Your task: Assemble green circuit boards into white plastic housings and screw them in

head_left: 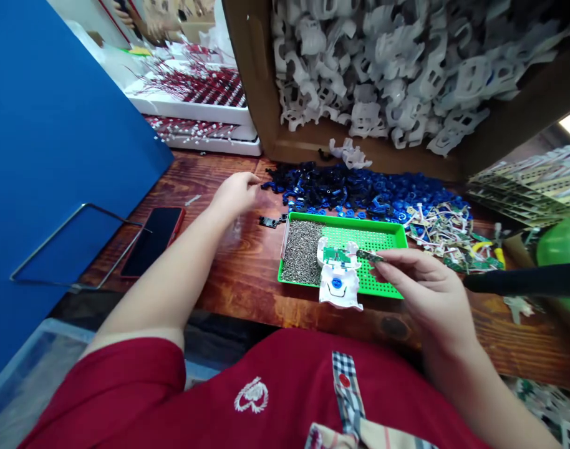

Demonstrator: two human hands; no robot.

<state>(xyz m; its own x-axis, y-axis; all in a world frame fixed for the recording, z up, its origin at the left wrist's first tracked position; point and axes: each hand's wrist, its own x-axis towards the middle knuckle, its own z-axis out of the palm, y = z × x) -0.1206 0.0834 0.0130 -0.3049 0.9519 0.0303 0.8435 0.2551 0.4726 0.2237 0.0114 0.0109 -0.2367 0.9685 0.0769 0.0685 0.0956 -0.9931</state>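
Note:
Between the thumb and fingers of my right hand point(428, 284) is a small circuit board point(370, 255), held by its edge. It is just right of a white plastic housing point(340, 287), which carries a green circuit board point(336, 255) and a round blue piece. The housing rests over the front edge of a green tray point(397, 235). My left hand point(237, 194) reaches to the left end of a pile of small black plastic parts point(308, 181). Its fingers are blurred and partly hidden, so their grip is unclear. A small black part point(269, 221) lies near it.
Small metal screws point(304, 252) fill the tray's left side. Blue parts point(392, 190) and wired boards point(439, 227) lie behind it. A cardboard box point(261, 81) holds white housings. A phone point(154, 240) and metal wire frame point(98, 212) are left; a black rod point(523, 280) is right.

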